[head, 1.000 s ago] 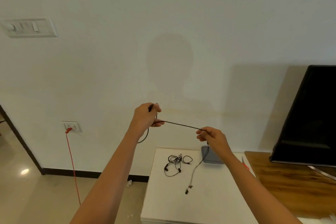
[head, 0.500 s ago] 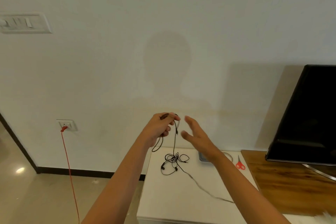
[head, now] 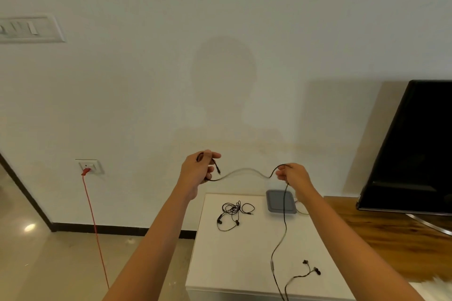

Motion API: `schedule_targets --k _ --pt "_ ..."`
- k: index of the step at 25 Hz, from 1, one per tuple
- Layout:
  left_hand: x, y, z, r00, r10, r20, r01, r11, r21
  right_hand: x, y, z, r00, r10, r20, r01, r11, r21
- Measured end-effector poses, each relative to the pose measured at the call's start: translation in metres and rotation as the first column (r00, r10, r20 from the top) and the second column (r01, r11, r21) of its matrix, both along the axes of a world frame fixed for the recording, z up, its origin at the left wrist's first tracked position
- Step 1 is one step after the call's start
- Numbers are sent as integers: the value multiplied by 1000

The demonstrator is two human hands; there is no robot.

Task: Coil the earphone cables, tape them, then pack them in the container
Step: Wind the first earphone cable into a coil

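My left hand [head: 198,170] is raised above the table's left edge, shut on a small coil of a black earphone cable [head: 284,217], with the plug hanging by my fingers. My right hand [head: 292,175] pinches the same cable further along; a slack wave spans the gap between the hands. From the right hand the cable drops to the white table [head: 244,264], where its earbuds [head: 311,267] lie near the front right. A second black earphone set [head: 232,214] lies tangled on the table. A grey container [head: 275,201] sits at the table's back.
A dark television [head: 415,149] stands on a wooden surface [head: 391,234] to the right. A red cord [head: 94,222] hangs from a wall socket down to the floor on the left. A thin yellowish loop lies just right of the container.
My right hand, open half a second ago, has closed on the cable and moved right, away from my left hand. The cable now hangs slack between them. The view has tilted down slightly.
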State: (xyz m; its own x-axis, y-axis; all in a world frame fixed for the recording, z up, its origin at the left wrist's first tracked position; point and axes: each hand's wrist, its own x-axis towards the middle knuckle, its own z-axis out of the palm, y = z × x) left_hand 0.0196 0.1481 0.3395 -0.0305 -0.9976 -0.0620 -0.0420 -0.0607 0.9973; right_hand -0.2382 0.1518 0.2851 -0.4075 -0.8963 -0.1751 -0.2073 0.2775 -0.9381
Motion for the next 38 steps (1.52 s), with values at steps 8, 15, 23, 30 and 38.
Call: schedule_targets --k 8,15,23,30,38 --pt "-40 17 -1 955 -128 -266 133 991 2 83 37 16 769 617 167 -541 767 -345" --pt "-35 22 3 855 -109 -507 129 992 4 93 55 10 783 606 142 -551 781 -292" --pt "7 13 -10 688 -90 720 225 970 -94 64 67 27 887 462 -15 -453 863 -222" --pt "-17 41 -8 834 -532 144 542 839 -39 57 63 56 788 477 -390 -586 775 -236" --pt "-21 68 3 717 -435 -545 564 821 86 53 61 43 911 369 -186 -413 790 -454"
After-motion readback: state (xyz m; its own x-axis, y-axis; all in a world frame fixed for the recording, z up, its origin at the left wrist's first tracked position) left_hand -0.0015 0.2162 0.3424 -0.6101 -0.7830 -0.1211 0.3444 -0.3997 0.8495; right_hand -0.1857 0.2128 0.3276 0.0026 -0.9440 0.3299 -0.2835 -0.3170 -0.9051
